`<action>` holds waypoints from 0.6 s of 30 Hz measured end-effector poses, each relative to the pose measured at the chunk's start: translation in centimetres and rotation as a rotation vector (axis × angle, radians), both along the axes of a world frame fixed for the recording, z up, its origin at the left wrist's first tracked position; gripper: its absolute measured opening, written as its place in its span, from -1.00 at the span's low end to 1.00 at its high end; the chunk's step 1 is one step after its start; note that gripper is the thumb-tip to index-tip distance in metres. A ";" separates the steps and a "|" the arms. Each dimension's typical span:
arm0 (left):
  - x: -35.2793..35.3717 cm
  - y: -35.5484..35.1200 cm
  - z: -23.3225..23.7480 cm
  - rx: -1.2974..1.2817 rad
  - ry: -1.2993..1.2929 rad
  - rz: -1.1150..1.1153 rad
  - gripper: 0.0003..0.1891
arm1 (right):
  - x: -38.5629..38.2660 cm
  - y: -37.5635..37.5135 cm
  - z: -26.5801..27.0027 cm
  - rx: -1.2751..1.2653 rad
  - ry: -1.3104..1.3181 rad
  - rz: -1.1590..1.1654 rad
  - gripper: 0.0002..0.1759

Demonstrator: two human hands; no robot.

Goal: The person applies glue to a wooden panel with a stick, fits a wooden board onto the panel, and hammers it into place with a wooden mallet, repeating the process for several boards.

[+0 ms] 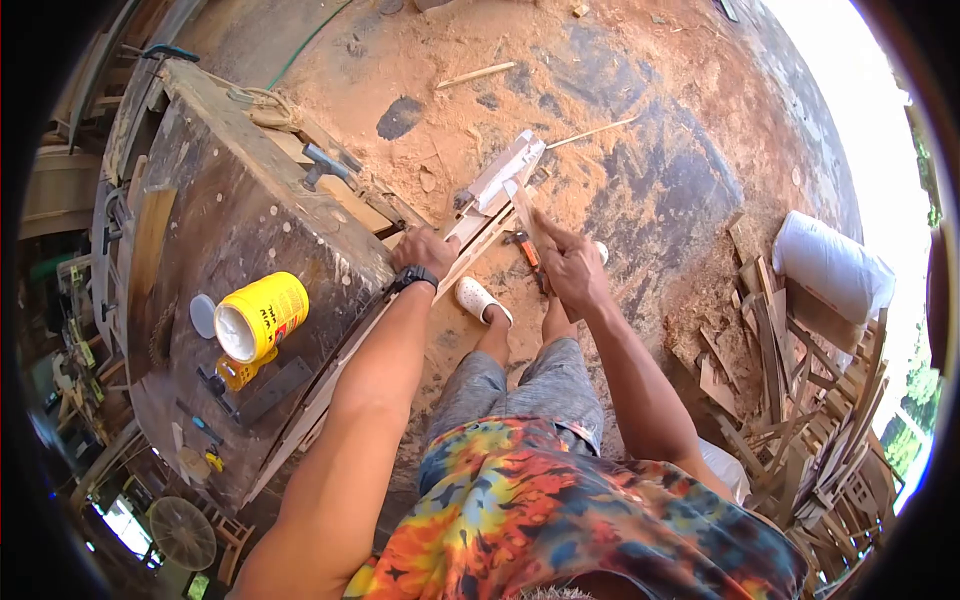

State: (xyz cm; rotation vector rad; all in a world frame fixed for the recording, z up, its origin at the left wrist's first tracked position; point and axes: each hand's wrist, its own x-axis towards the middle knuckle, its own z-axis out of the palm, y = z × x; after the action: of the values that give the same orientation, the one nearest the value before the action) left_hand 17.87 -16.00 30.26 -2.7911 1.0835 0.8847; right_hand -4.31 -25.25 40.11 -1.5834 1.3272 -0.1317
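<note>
My left hand (425,252), with a black watch at the wrist, is closed with curled fingers on the edge of a long wooden board (480,240) beside the bench corner. In front of my body, my right hand (573,265) grips a thin flat wooden strip (522,203), its pale far end pointing up and away from me. That end is close to a white-smeared length of wood (507,172) at the board's far part. An orange-handled hammer (527,248) shows between the board and my right hand.
On the workbench (180,250) lie an open yellow tub (262,315), its lid (203,315), a yellow bottle (240,372) and a clamp (325,165). Sawdust covers the floor. Wood scraps (820,430) and a white roll (832,265) are piled at right.
</note>
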 end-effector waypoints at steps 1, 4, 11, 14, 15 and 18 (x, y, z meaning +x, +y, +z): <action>0.0 0.2 -0.3 -0.006 0.000 -0.003 -0.50 | 0.0 -0.3 1.7 0.006 0.036 0.006 -0.39; 0.0 0.5 -0.6 -0.018 -0.001 0.001 -0.49 | 0.6 -2.0 0.7 -0.271 0.010 0.075 -0.40; 0.1 0.4 -0.1 0.023 0.013 -0.014 -0.52 | 3.9 -3.8 0.4 -0.558 0.264 0.403 -0.36; 0.1 0.2 0.3 0.048 0.038 0.007 -0.52 | 2.3 -2.5 1.4 -0.580 0.265 0.444 -0.39; 0.2 0.4 -0.9 0.056 0.008 0.005 -0.52 | 1.5 -2.4 2.4 -0.447 0.317 0.475 -0.38; 0.3 0.3 -0.5 0.076 0.036 0.003 -0.50 | 0.4 -2.1 5.9 -0.358 0.370 0.524 -0.35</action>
State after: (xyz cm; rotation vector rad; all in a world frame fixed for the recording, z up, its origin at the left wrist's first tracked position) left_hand 18.21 -15.72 29.74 -2.7266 1.0276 0.9592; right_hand -3.87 -27.35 46.01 -2.2960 1.1524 0.2745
